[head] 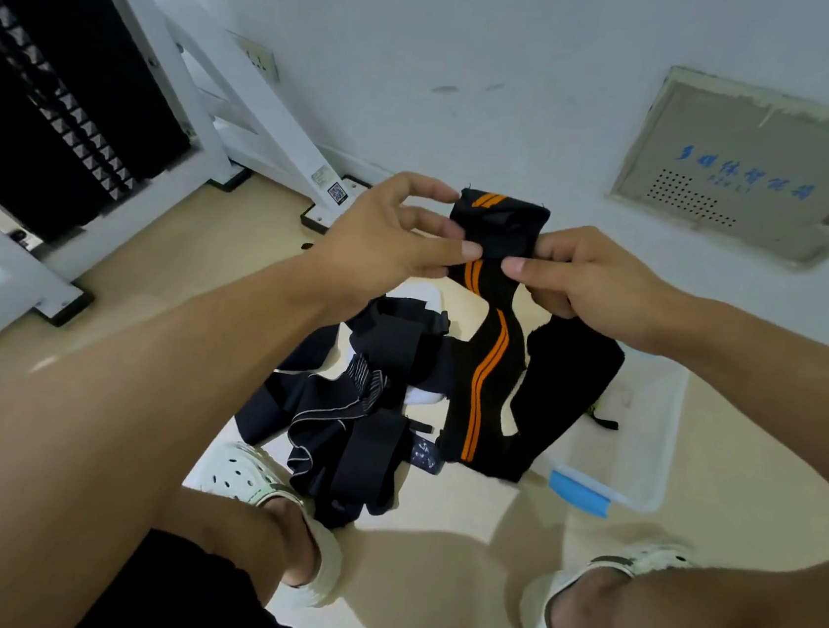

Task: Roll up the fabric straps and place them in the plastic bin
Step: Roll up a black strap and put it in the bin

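Barely started by the look of it: left hand (385, 238) and right hand (581, 286) both pinched the top of the orange-striped strap (485, 373), mostly unrolled over the plastic bin (645, 443), with a pile of dark straps (348, 425) waiting on the floor.

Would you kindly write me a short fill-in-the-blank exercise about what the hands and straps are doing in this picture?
1. The strap held up by both hands is black with two ____ stripes.
2. The left hand and the right hand pinch the strap near its ____ end.
3. The clear plastic bin has a ____ handle.
4. The pile of dark straps lies on the ____ by the person's feet.

Missing words: orange; upper; blue; floor
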`<state>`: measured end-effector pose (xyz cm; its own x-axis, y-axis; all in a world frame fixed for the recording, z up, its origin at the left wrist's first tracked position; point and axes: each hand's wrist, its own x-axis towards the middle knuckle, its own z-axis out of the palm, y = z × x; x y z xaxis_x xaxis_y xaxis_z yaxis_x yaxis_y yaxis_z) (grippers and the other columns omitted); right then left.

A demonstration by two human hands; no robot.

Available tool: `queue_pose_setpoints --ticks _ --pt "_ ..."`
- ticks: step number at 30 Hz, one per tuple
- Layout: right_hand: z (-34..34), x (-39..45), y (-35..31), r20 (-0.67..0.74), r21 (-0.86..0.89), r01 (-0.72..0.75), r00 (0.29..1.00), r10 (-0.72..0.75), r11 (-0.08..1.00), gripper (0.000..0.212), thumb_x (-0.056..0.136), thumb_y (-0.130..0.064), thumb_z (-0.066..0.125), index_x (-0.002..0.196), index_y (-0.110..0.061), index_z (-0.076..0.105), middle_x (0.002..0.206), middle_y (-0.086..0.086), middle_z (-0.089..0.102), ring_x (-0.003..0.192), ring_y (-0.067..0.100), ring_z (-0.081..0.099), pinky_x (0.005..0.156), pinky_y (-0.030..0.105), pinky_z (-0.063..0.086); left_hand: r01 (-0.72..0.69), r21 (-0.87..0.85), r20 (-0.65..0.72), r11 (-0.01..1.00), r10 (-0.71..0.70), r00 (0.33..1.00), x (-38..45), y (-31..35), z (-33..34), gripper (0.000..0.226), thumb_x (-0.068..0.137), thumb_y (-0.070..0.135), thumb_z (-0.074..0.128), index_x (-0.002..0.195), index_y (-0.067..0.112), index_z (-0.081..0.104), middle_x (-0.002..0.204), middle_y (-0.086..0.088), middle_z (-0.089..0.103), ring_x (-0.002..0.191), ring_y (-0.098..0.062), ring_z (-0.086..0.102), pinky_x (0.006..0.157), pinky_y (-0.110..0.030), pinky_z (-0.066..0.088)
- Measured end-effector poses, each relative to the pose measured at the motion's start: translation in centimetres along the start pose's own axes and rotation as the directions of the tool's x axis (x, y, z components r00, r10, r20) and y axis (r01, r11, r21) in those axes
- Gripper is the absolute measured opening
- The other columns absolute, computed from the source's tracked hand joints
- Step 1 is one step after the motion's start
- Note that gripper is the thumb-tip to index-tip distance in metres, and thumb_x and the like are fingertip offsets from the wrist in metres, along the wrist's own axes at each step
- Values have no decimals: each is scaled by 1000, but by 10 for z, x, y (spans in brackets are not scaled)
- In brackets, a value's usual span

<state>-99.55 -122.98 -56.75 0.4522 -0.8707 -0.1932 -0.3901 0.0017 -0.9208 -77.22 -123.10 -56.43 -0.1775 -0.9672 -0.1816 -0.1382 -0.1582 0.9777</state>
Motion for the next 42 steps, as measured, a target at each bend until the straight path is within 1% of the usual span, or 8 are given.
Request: queue_pose_setpoints --ticks 9,15,23,27,32,36,40,42 --pt "3 -2 -5 -97 -223 27 994 -49 974 49 101 -27 61 53 -39 63 44 -12 32 40 5 29 44 19 26 195 -369 73 909 -180 981 4 1 10 13 90 13 76 94 13 64 87 -3 73 84 -19 68 88 -32 61" --pt "12 -2 -3 -91 -442 61 990 -112 895 45 98 -34 63 66 -5 50 41 -11 36 41 8 35 45 19 31 329 -287 85 900 -318 944 0 -2 23 10 95 17 72 93 8 71 75 -1 56 71 -14 59 84 -31 63" --pt "15 -1 -12 -116 -586 88 975 -192 805 31 101 -32 56 70 -29 51 47 -10 53 49 7 51 53 18 37 513 -200 211 835 -474 855 -2 2 26 39 97 48 66 96 9 63 102 -10 63 92 -26 71 89 -45 63" --pt "22 -2 -17 -136 -767 5 976 -170 642 31 102 -40 48 73 -33 41 71 -8 55 77 22 51 66 33 37 485 -194 150 853 -462 874 -5 5 25 33 102 43 59 86 14 61 86 -2 63 84 -20 68 94 -48 61" --pt "29 -2 -19 -140 -832 -20 975 -174 554 19 103 -39 43 88 -28 46 90 3 66 81 27 53 69 36 39 417 -118 116 901 -404 907 -7 2 25 29 99 43 65 98 13 67 97 -2 69 93 -20 70 94 -42 61" --pt "24 4 -21 -146 -739 -61 987 -71 671 27 103 -33 41 86 -15 52 73 0 55 65 21 51 57 33 33 142 202 -31 969 -138 990 -8 -1 25 39 90 45 76 106 10 72 107 -3 76 99 -18 75 91 -38 62" --pt "19 4 -22 -90 -692 -16 994 -64 722 30 105 -34 42 84 -15 52 66 -2 53 57 11 47 51 25 29 -39 365 -108 930 84 991 -6 -5 24 35 88 46 78 103 15 72 95 0 77 92 -20 74 90 -44 61" --pt "19 4 -23 -73 -652 4 995 -68 758 30 105 -35 44 89 -12 55 62 -3 50 53 9 44 49 21 28 -114 416 -85 902 163 983 -3 -6 22 26 92 45 74 104 22 74 90 8 76 85 -14 72 86 -35 60"
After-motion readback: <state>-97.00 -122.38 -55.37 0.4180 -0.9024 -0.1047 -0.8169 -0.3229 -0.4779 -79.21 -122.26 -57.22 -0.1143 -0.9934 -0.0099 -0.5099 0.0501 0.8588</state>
